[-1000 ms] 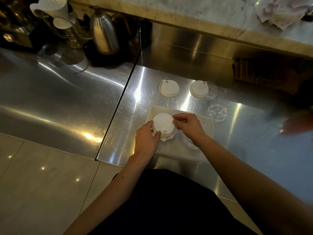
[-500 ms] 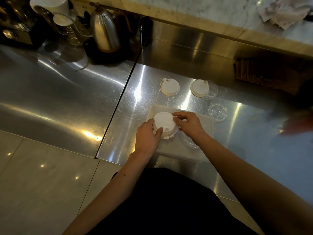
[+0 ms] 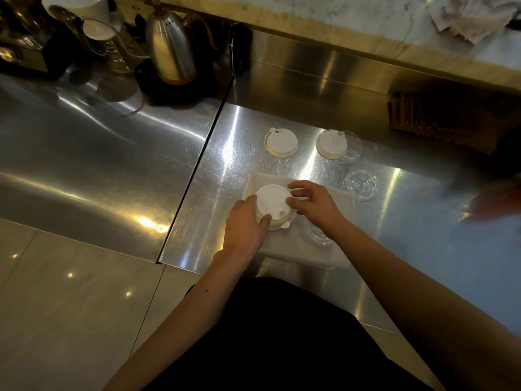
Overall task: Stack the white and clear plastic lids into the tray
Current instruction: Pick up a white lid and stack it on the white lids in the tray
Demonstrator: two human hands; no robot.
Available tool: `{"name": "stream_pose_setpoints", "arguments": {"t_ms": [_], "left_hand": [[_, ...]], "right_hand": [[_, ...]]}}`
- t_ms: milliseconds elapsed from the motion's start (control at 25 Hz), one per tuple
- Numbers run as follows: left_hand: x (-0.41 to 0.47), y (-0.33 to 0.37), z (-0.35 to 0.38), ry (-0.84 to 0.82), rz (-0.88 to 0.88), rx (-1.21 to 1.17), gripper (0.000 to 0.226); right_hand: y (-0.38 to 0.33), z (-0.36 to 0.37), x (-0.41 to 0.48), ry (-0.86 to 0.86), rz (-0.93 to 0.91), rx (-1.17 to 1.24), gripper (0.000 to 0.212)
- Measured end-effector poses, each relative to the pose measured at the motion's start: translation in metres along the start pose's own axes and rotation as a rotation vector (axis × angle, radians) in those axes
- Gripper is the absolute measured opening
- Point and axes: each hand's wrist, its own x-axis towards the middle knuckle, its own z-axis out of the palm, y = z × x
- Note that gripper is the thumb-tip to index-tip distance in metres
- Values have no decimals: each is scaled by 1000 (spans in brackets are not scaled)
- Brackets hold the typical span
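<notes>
1. While both hands meet over the tray, the left hand (image 3: 244,224) is curled around the near-left side of a stack of white lids (image 3: 273,204), its thumb pressed on the stack's edge
2. The right hand (image 3: 311,203) has its fingertips (image 3: 293,203) pinched on the right rim of the top lid, fingers bent, palm raised
3. The stack stands in the left part of the white tray (image 3: 342,221), which lies on the steel counter (image 3: 197,198)
4. A clear lid (image 3: 317,235) lies in the tray, just right of the stack and partly under the right wrist
5. Beyond the tray, on the counter, lie one white lid (image 3: 281,142), another white lid (image 3: 330,143) overlapping a clear lid (image 3: 352,149), and one more clear lid (image 3: 361,184) beside the tray's far-right corner
6. Far left at the back stands a metal kettle (image 3: 170,46)
</notes>
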Motion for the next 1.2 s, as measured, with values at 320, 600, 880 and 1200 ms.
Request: {"name": "stream_pose_setpoints", "arguments": {"t_ms": [320,600,880,1200], "left_hand": [[1,-4,1,29,24,-8,50],[0,1,8,-11,47,116,53],[0,2,10,-43,32,-44,54],[4,-5,12,-59,75,8,48]], "right_hand": [[4,5,1,36,-43,-82,17],[2,9,-2,42,-6,-27,19],[6,3,0,10,36,-64,27],[4,1,-3,-13,-4,-55,30]]}}
